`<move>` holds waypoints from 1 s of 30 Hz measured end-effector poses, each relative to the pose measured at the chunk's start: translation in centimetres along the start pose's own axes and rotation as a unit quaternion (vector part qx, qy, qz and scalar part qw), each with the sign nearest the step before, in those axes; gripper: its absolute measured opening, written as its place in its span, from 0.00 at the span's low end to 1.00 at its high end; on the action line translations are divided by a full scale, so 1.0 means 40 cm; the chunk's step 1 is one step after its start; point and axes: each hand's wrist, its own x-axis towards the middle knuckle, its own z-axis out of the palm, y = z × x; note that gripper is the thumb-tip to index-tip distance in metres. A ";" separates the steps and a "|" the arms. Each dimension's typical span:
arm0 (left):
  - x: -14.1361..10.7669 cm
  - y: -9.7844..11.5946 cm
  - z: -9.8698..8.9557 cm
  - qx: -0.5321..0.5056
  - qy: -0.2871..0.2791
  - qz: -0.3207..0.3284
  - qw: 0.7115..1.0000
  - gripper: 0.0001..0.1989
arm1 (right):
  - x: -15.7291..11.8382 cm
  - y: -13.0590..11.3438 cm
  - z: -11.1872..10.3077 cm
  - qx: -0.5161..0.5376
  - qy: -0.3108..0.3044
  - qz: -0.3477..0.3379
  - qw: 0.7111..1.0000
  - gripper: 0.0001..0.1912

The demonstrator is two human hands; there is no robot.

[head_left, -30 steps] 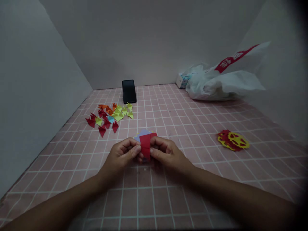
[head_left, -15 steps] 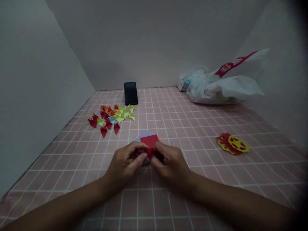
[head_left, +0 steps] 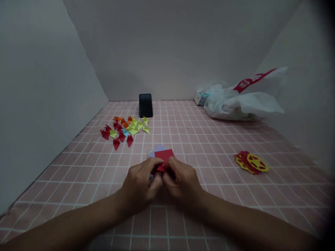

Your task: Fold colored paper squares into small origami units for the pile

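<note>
A small piece of red paper [head_left: 164, 154] is between my two hands, its flat far part showing and its near edge partly folded. My left hand [head_left: 142, 179] pinches it from the left with thumb and fingertips. From the right, my right hand [head_left: 183, 179] grips the near edge, its thumb close to the left one. The fingers hide most of the fold. Under the red paper lies a pale lilac piece [head_left: 158, 148] with a scalloped edge, mostly covered by the hands.
Several folded paper pieces [head_left: 125, 130] in red, orange, yellow and blue lie at the left. Behind them a black phone [head_left: 146, 105] leans upright. Red and yellow cut-out discs [head_left: 258, 163] lie at the right. A white plastic bag [head_left: 235, 106] and a box [head_left: 200, 97] stand at the back right.
My thumbs have come closer together, and the pointed near flap of the red paper now looks folded up and flatter. The whole view has shifted slightly.
</note>
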 end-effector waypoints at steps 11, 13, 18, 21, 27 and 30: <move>-0.006 -0.007 0.007 0.196 0.112 0.167 0.960 0.04 | -0.006 -0.017 0.009 -0.037 0.081 -0.038 0.995 0.09; -0.006 -0.008 0.008 0.206 0.117 0.183 0.954 0.02 | -0.006 -0.018 0.010 -0.036 0.092 -0.042 0.994 0.09; -0.008 -0.006 0.006 0.214 0.119 0.216 0.945 0.05 | -0.005 -0.014 0.010 -0.048 0.113 -0.072 0.990 0.10; -0.009 -0.005 0.005 0.221 0.119 0.227 0.941 0.05 | -0.006 -0.015 0.007 -0.081 0.120 -0.087 0.986 0.09; -0.012 -0.003 0.003 0.227 0.124 0.230 0.938 0.05 | -0.004 -0.026 0.001 -0.117 0.145 -0.105 0.977 0.11; -0.016 -0.007 0.002 0.221 0.118 0.233 0.940 0.06 | -0.001 -0.028 -0.002 -0.106 0.149 -0.108 0.977 0.13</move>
